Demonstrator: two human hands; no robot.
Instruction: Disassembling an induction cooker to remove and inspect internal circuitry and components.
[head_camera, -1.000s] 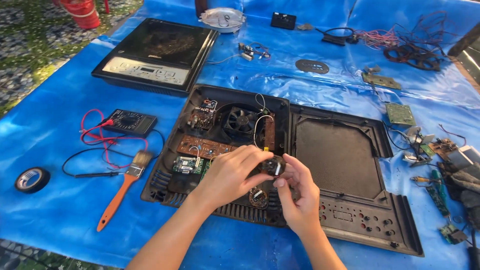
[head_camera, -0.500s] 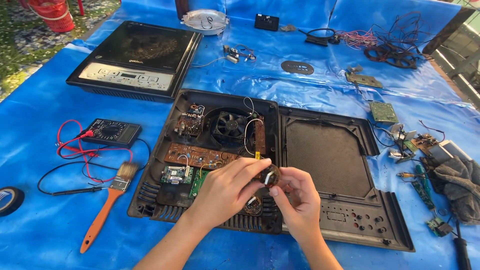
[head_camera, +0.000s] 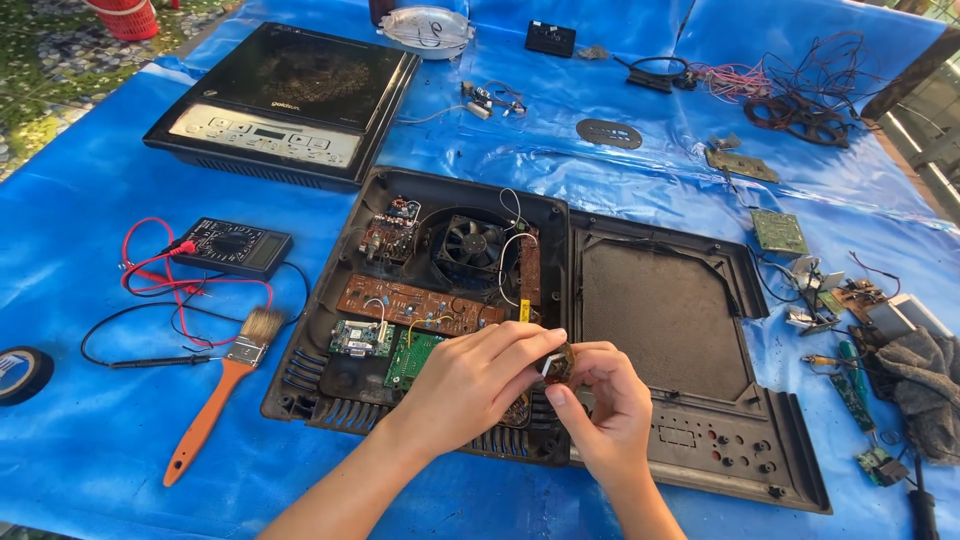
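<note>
Because the left hand (head_camera: 470, 385) and right hand (head_camera: 600, 405) both pinch a small coil component (head_camera: 556, 365), a slip could drop it into the opened cooker base (head_camera: 320, 370) beneath.

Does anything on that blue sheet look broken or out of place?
Yes: the black induction cooker base lies opened, circuit boards and fan bared, its black top frame flipped beside it. Both hands pinch a small brown part above it. Loose boards and wires litter the right side.

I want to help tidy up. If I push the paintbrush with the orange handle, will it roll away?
Probably not: the orange-handled paintbrush looks flat and wide at its metal band, so it should slide on the blue tarp. Its bristles look soft and would likely bend. It seems light for its size.
</note>
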